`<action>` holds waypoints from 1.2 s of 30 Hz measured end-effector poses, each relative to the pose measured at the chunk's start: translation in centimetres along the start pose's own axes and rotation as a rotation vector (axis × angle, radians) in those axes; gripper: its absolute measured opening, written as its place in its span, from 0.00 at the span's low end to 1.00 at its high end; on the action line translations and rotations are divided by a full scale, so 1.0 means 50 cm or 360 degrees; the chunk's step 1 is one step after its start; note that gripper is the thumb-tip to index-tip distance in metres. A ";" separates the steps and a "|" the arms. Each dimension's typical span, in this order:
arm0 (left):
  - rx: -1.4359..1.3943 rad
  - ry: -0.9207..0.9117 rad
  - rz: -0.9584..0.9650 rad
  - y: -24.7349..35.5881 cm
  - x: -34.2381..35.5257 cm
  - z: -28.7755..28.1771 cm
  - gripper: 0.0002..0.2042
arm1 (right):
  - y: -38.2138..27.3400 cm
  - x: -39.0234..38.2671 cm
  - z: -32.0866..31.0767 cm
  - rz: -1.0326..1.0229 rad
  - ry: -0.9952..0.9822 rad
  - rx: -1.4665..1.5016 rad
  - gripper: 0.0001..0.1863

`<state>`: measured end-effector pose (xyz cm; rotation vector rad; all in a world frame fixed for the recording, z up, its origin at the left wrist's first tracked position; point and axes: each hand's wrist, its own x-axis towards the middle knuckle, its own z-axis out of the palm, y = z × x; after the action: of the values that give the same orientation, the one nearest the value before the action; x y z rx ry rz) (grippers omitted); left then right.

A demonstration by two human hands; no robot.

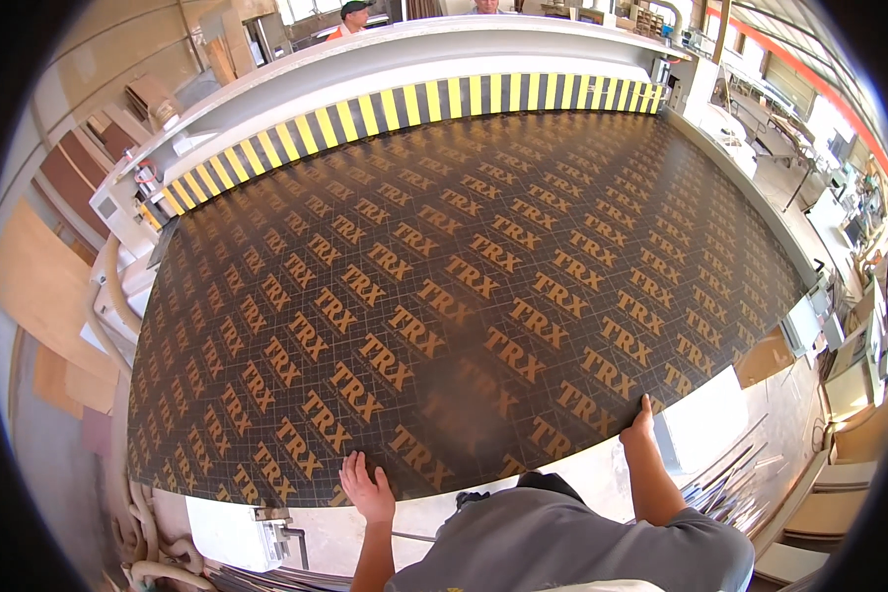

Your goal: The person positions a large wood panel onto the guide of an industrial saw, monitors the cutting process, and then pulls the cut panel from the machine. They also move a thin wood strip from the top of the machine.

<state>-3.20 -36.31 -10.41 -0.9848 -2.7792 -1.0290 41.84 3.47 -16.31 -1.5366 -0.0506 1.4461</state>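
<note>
A very large dark sheet (444, 375) with a repeating orange-brown printed pattern and thin grid lines lies flat in front of me, filling most of the view. My left hand (367, 490) rests at its near edge, left of my body, with the fingers stretched out on the surface. Farther right along that edge, my right hand (640, 422) grips the sheet with a thumb on top; its other fingers are hidden below the edge. At the far side, the sheet meets a machine's yellow-and-black striped guard (414, 105).
A long white machine beam (414, 54) spans behind the guard, with two people beyond it. A fence (740, 187) runs along the sheet's right side. White supports (232, 533) show under the near edge. Hoses (118, 296) hang at left; thin offcut strips (730, 483) lie at right.
</note>
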 end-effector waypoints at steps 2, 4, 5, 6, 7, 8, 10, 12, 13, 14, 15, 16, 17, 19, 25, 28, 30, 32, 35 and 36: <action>0.0324 -0.0055 -0.0011 0.013 0.013 0.013 0.19 | -0.002 0.000 -0.006 0.0028 -0.0051 -0.0015 0.44; 0.0310 -0.0061 -0.0025 0.012 0.019 0.021 0.19 | -0.007 -0.003 -0.009 0.0061 -0.0092 -0.0031 0.45; 0.0289 -0.0040 -0.0045 0.011 0.022 0.024 0.20 | -0.013 -0.017 0.000 0.0080 -0.0052 -0.0056 0.46; 0.0290 -0.0054 -0.0048 0.009 0.023 0.023 0.20 | -0.017 -0.034 0.009 0.0100 -0.0013 -0.0081 0.48; 0.0324 -0.0071 -0.0071 0.017 0.026 0.021 0.20 | -0.020 -0.040 0.011 0.0101 0.0006 -0.0093 0.48; 0.0358 -0.0087 -0.0095 0.020 0.029 0.023 0.20 | -0.021 -0.046 0.012 0.0118 -0.0054 -0.0092 0.49; 0.0384 -0.0096 -0.0090 0.015 0.030 0.029 0.20 | -0.025 -0.066 0.023 0.0141 -0.0092 -0.0105 0.51; 0.0436 -0.0119 -0.0115 0.016 0.030 0.029 0.20 | -0.029 -0.086 0.042 0.0166 0.0034 -0.0154 0.53; 0.0439 -0.0140 -0.0123 0.018 0.031 0.029 0.20 | -0.030 -0.082 0.040 0.0168 0.0052 -0.0165 0.53; 0.0452 -0.0148 -0.0126 0.019 0.031 0.030 0.20 | -0.032 -0.075 0.034 0.0184 0.0061 -0.0176 0.54; 0.0466 -0.0154 -0.0128 0.020 0.032 0.031 0.21 | -0.034 -0.069 0.028 0.0201 0.0068 -0.0185 0.54; 0.0471 -0.0166 -0.0135 0.018 0.031 0.033 0.21 | -0.035 -0.062 0.024 0.0205 0.0079 -0.0194 0.54; 0.0480 -0.0163 -0.0120 0.016 0.030 0.034 0.21 | -0.035 -0.056 0.019 0.0217 0.0064 -0.0197 0.55; 0.0491 -0.0163 -0.0104 0.016 0.030 0.036 0.21 | -0.031 -0.042 0.007 0.0230 0.0053 -0.0199 0.55; 0.0556 -0.0159 -0.0130 0.017 0.020 0.043 0.22 | -0.034 -0.070 0.038 0.0204 0.0075 -0.0284 0.53; 0.0592 -0.0126 -0.0128 0.020 0.025 0.043 0.22 | -0.026 -0.030 0.015 0.0224 0.0041 -0.0194 0.51; 0.0607 -0.0118 -0.0113 0.025 0.029 0.053 0.22 | -0.019 -0.017 0.003 0.0214 -0.0100 -0.0112 0.51; 0.0628 -0.0120 -0.0057 0.038 0.035 0.056 0.23 | -0.019 -0.011 -0.017 0.0203 -0.0139 -0.0085 0.50; 0.0670 -0.0095 -0.0056 0.015 0.016 0.047 0.24 | 0.018 0.013 -0.027 0.0079 0.0032 -0.0161 0.46; 0.0729 -0.0097 -0.0052 0.007 0.011 0.047 0.26 | 0.016 -0.011 -0.011 0.0004 0.0090 -0.0207 0.45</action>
<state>-3.01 -34.40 -11.91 -0.9150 -2.8845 -0.3331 41.68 2.43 -16.53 -1.6827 -0.1111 1.4237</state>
